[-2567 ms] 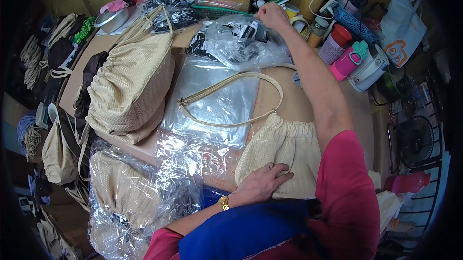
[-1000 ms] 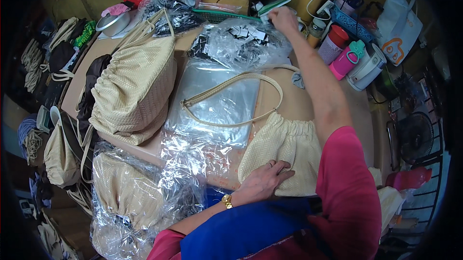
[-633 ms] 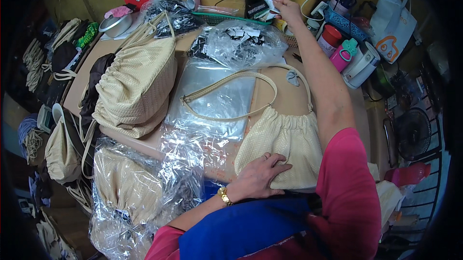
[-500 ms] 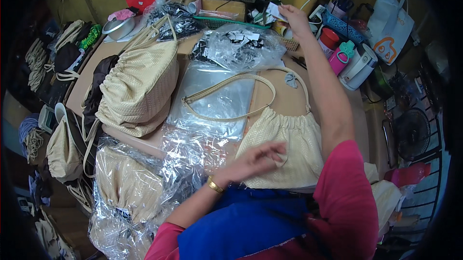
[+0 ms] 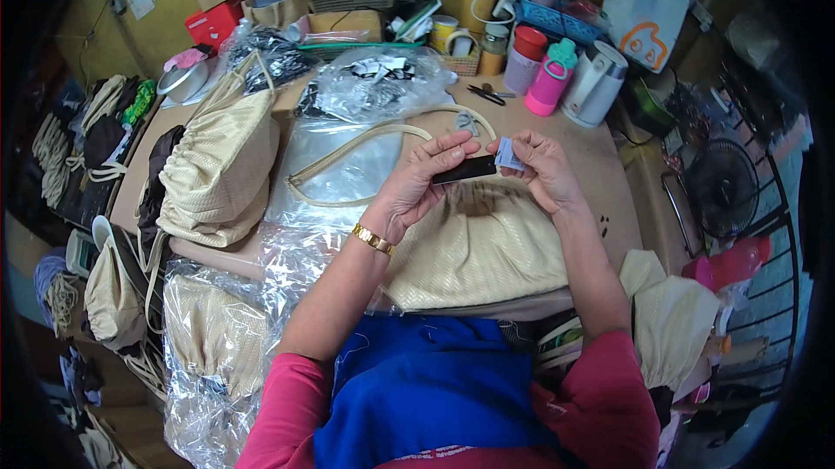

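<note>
While both hands pinch a black tag over the cream bag, left hand and right hand seem mid-tagging; fixing it needs steady fingers.

A brown wooden worktable is carrying a cream woven drawstring bag at centre, another bulging one at left, clear plastic sleeves between them, and bottles upper right.

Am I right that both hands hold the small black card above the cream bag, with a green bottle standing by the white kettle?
Not quite: the bottle by the white kettle is pink with a green cap, as the head view shows. The rest stands: the left hand and the right hand do hold the small black card above the cream bag.
</note>
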### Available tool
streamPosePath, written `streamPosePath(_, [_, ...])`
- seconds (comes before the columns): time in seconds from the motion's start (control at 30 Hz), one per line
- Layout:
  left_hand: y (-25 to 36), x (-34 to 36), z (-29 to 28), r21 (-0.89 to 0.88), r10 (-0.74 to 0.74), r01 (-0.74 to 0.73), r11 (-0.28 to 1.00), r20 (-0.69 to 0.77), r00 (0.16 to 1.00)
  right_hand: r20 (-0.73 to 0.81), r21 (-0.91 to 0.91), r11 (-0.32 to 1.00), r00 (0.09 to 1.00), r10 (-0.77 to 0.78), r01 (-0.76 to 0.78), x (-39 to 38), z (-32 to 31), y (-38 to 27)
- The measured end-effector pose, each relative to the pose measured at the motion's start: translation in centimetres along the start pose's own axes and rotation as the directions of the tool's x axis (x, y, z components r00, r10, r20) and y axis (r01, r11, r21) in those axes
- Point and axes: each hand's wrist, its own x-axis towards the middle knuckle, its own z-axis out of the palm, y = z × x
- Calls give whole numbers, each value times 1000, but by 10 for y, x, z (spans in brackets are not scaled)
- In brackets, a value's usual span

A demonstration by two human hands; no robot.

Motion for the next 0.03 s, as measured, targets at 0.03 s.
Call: streamPosePath(0.03, [-6,1,2,96,-32,33,995,-13,999,-8,22,1000,1000,12,-12,-8,-8,5])
